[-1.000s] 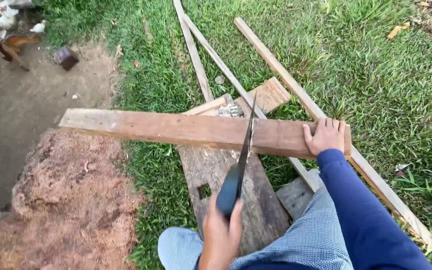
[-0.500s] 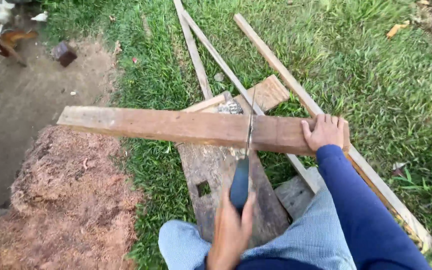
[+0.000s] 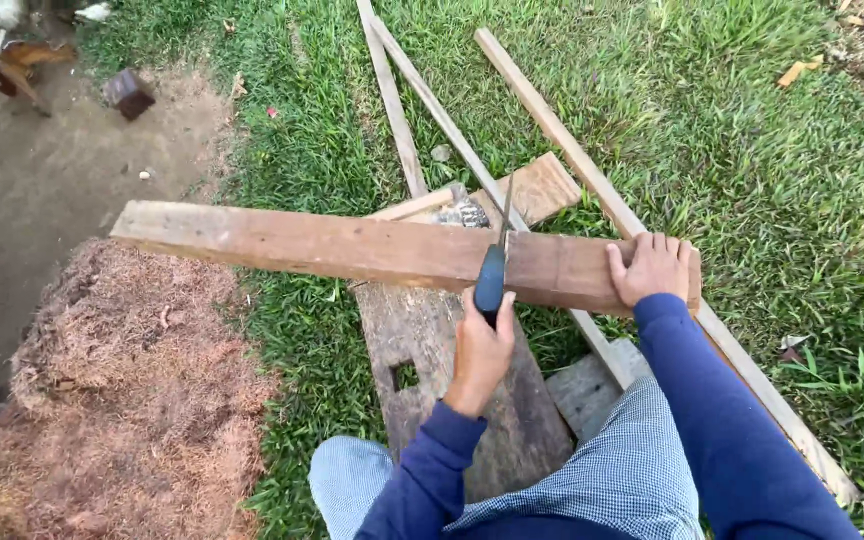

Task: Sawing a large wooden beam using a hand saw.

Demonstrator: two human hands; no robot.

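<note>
Sawing posture: left hand (image 3: 482, 350) closed round dark handle of handsaw (image 3: 495, 262), blade standing across plank (image 3: 372, 250). Right hand (image 3: 652, 268) spread flat, fingers splayed, pressing plank's near end, gripping nothing. Plank lies crosswise on weathered board bench (image 3: 432, 340), long end overhanging left. Judged stiff, fairly heavy, rough-faced; overhang likely to tip, so hold close beside cut. Ground: grass (image 3: 752, 180), thin slats (image 3: 552, 130) lying loose, sawdust heap (image 3: 102, 400), bare dirt (image 3: 32, 180) beyond.
</note>
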